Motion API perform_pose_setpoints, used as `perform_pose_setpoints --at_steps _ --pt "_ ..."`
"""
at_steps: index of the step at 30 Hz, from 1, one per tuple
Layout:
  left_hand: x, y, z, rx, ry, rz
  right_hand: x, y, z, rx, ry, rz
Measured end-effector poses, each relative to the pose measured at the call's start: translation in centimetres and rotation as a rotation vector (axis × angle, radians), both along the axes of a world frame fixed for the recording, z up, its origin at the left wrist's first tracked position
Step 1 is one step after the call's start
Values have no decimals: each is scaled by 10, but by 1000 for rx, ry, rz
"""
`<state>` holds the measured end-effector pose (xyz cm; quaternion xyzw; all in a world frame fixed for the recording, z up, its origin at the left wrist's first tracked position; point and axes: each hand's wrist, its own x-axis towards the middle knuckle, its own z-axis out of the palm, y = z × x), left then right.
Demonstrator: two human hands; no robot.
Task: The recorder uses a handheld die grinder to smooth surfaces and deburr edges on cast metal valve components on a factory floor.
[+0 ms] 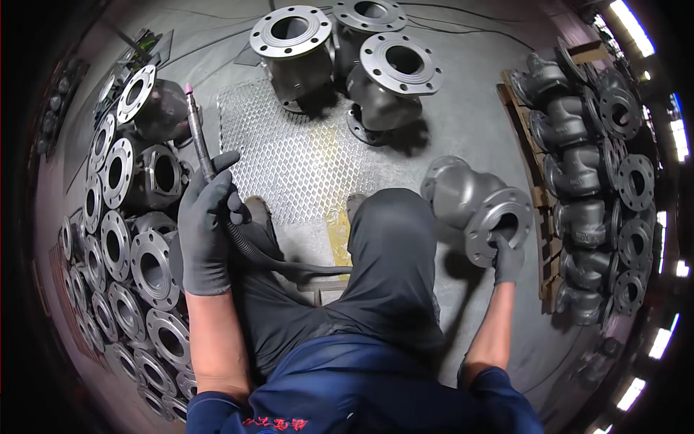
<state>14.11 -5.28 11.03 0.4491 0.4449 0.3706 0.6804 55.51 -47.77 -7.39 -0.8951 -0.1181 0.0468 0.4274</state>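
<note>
My left hand (pixel 205 242), in a grey work glove, is closed round a slim metal die grinder (pixel 196 134). The grinder points up and away from me and has a small pink grinding tip (pixel 189 89). A dark ribbed hose (pixel 249 249) runs from its lower end across my legs. On the right, my gloved right hand (pixel 509 262) grips the near flange of a grey cast valve body (pixel 459 192), its fingers hooked into the bore. That casting is tilted beside my right knee, slightly blurred, and whether it touches the floor I cannot tell.
Several flanged castings (pixel 116 246) are stacked at left. More valve bodies (pixel 580 170) lie in rows on a wooden pallet (pixel 547 239) at right. Flanged castings (pixel 394 101) stand ahead, beyond a diamond-patterned metal plate (pixel 282 155). Cables (pixel 452 30) cross the far floor.
</note>
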Motion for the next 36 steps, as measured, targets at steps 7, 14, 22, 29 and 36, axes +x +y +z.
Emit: perform_pose_setpoints --at_steps 7,14,22,29,36 --pt "-12 2 1 -9 -45 14 45 -20 -42 -196 155 -974" --pt "-16 5 7 -12 70 89 135 -107 -59 195 234 -1092" --pt "-6 10 3 95 213 70 189 -78 14 -248 124 -819" --pt "1 4 10 101 142 249 147 -23 25 -416 -271 -184" --pt "-14 8 3 127 205 203 168 -5 28 -489 -248 -197"
